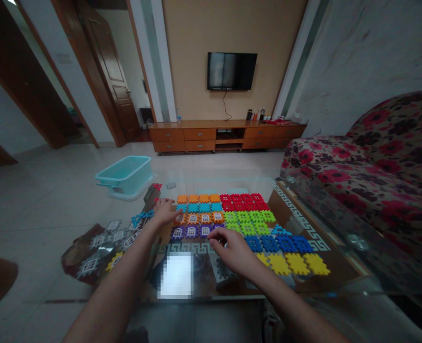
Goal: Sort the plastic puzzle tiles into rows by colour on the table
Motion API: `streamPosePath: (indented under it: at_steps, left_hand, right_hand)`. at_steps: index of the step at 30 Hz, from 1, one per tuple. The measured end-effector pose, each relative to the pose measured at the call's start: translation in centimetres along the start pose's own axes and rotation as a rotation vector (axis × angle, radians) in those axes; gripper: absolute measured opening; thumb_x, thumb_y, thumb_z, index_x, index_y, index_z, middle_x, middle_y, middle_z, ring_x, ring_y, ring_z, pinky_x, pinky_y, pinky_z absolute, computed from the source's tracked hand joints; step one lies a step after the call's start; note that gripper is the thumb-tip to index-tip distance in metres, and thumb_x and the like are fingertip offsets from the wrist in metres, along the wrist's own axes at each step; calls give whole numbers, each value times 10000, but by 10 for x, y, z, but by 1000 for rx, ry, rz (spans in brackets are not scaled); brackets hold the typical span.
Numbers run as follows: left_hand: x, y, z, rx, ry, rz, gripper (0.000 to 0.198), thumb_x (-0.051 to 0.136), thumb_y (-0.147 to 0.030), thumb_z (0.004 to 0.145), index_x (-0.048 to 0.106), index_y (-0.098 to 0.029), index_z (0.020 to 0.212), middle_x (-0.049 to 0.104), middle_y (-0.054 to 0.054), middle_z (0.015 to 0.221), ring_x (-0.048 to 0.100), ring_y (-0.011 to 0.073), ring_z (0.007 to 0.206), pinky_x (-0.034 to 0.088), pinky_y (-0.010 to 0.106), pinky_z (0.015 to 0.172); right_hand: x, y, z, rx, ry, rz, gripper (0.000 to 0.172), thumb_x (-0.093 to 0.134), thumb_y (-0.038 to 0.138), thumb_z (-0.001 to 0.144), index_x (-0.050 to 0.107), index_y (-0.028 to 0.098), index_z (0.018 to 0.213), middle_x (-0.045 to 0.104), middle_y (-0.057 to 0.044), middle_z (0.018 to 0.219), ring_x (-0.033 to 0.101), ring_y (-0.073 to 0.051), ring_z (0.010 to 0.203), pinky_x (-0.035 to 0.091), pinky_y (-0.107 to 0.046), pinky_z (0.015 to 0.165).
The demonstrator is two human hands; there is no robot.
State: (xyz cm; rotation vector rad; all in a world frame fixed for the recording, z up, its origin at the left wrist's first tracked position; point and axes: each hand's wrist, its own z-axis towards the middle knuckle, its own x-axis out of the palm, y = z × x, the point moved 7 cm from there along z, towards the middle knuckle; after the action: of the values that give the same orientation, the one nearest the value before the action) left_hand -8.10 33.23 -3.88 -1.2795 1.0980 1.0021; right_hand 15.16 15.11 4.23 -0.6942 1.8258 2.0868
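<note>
Rows of interlocking plastic tiles lie on a glass table. My left hand (166,211) has its fingers spread at the left end of the teal tiles (194,208) and the orange window tiles (205,218). My right hand (228,245) is curled, its fingertips by the right end of the purple window tiles (191,232); whatever it pinches is hidden. Plain orange tiles (193,198) form the far row. Red tiles (239,202), green tiles (250,216), blue tiles (268,243) and yellow tiles (278,263) lie to the right.
Loose grey window tiles (118,236) and blue pieces (139,218) lie left of my left forearm. A blue triangular piece (280,230) sits beside the green tiles. On the floor beyond stands a teal plastic bin (125,172). A flowered sofa (339,152) flanks the right side.
</note>
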Motion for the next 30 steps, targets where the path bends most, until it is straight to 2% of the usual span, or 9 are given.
streamPosePath:
  at_steps: [7, 11, 17, 22, 26, 28, 30]
  left_hand:
    - [-18, 18, -22, 13, -104, 116, 555, 513, -551, 819, 595, -185, 1229, 530, 141, 1279, 459, 325, 1197, 372, 411, 990]
    - [-27, 30, -46, 1, -157, 126, 499, 496, -506, 846, 598, -168, 1199, 562, 140, 1213, 497, 303, 1147, 387, 380, 957]
    - [-35, 55, -88, -121, -163, 150, 409, 501, -430, 849, 608, -166, 1142, 598, 138, 1163, 540, 282, 1099, 407, 354, 922]
    - [-52, 78, -110, -199, -205, 163, 480, 505, -430, 826, 574, -131, 1196, 593, 155, 1182, 545, 295, 1122, 411, 358, 935]
    - [-69, 100, -125, -286, -280, 160, 563, 477, -466, 832, 541, -104, 1259, 579, 180, 1223, 541, 320, 1151, 419, 381, 950]
    - [-71, 113, -131, -349, -258, 171, 591, 464, -478, 831, 531, -96, 1278, 583, 191, 1216, 547, 343, 1144, 434, 404, 933]
    - [-68, 122, -135, -386, -183, 201, 574, 459, -458, 828, 541, -101, 1270, 592, 195, 1200, 556, 358, 1130, 445, 420, 917]
  right_hand:
    - [5, 2, 2, -37, 2, 0, 120, 585, 130, 836, 683, 175, 889, 714, -45, 860, 645, -171, 796, 468, -286, 702]
    - [8, 1, 0, -84, 12, -14, 123, 577, 129, 842, 676, 182, 893, 711, -42, 850, 641, -167, 778, 461, -282, 687]
    - [3, 4, -5, -142, 8, -88, 140, 551, 140, 861, 665, 182, 932, 702, -47, 884, 635, -171, 809, 468, -291, 733]
    - [-2, 8, -19, -267, 20, -389, 165, 501, 166, 894, 641, 177, 981, 668, -81, 980, 607, -206, 941, 450, -326, 829]
    - [4, 5, -29, -328, 135, -518, 166, 484, 187, 910, 628, 187, 993, 655, -81, 1003, 607, -202, 946, 449, -315, 821]
    - [5, 5, -31, -340, 162, -531, 159, 480, 190, 918, 625, 192, 982, 653, -77, 1003, 608, -193, 932, 447, -303, 806]
    - [5, 5, -32, -346, 169, -545, 154, 481, 191, 921, 624, 193, 977, 653, -75, 992, 606, -191, 918, 443, -299, 792]
